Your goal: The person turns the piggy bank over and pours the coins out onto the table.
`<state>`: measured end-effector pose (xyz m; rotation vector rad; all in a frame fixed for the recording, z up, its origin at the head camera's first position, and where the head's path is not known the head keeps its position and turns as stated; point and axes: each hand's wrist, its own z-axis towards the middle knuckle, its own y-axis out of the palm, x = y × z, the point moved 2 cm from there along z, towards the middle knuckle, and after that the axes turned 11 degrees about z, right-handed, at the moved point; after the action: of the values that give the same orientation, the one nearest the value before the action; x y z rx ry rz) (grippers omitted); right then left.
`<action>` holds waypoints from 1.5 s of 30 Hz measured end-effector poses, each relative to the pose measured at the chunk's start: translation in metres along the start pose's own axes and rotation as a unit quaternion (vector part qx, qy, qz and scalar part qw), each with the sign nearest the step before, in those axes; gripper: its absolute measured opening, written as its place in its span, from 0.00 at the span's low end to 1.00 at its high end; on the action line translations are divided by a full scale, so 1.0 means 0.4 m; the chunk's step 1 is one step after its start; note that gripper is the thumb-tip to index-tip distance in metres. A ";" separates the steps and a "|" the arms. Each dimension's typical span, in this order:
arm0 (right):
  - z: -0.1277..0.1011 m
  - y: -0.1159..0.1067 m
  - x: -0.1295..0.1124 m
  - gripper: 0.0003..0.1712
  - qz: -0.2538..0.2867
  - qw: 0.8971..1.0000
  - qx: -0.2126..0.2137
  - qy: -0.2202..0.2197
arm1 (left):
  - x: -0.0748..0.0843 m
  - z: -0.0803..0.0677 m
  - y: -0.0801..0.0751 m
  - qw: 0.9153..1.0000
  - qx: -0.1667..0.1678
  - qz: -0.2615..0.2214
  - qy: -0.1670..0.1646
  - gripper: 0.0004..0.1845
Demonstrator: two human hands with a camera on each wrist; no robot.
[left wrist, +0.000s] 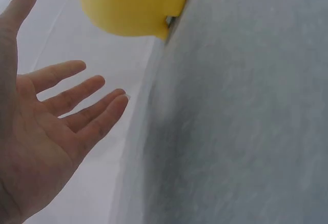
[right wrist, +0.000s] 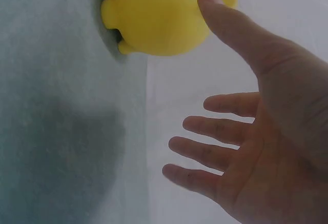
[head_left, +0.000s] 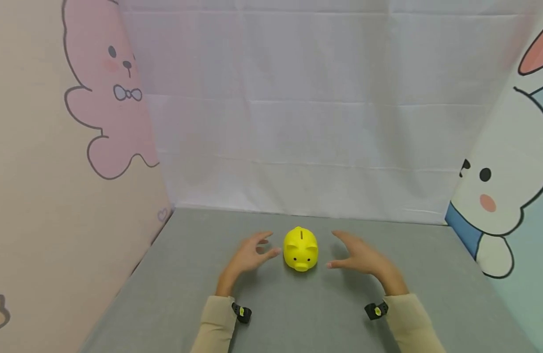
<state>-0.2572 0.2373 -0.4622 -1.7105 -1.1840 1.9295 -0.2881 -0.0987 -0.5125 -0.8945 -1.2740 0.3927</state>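
grey table cover (head_left: 174,289); white creased backdrop (head_left: 297,122) behind; pink bunny panel (head_left: 108,93) left; white rabbit panel (head_left: 505,196) right

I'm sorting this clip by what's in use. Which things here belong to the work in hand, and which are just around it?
In use:
- small yellow plastic piggy bank
- left hand, open beside it
- right hand, open beside it

Just around:
- grey felt table cover
- white cloth backdrop
- pink cartoon rabbit panel

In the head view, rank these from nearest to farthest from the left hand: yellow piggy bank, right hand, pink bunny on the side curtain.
1. Yellow piggy bank, just right of the left hand.
2. Right hand, beyond the bank.
3. Pink bunny, high on the left curtain.
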 end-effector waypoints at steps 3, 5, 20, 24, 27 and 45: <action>0.015 0.022 0.001 0.62 0.011 1.000 -0.012 0.003 | 0.000 0.006 0.027 1.000 -0.021 -0.014 0.008 0.47; 0.028 0.035 0.004 0.64 0.027 0.999 -0.019 0.003 | 0.002 0.013 0.039 0.999 -0.028 -0.023 0.014 0.49; 0.092 0.101 0.027 0.69 0.086 0.995 -0.028 -0.032 | 0.019 0.054 0.103 0.979 -0.092 -0.167 0.078 0.53; 0.104 0.114 0.028 0.68 0.104 0.993 -0.031 -0.044 | 0.018 0.067 0.097 0.978 -0.099 -0.165 0.083 0.55; 0.106 0.123 0.027 0.64 0.113 0.992 -0.028 -0.055 | 0.017 0.073 0.095 0.977 -0.105 -0.164 0.090 0.55; 0.097 0.125 0.022 0.58 0.176 0.981 -0.024 -0.076 | 0.019 0.057 0.099 0.977 -0.080 -0.176 0.090 0.53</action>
<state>-0.2810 0.1983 -0.5070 -1.9346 -1.0391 2.2903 -0.2988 -0.0606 -0.5369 -0.7990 -1.2780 -0.0710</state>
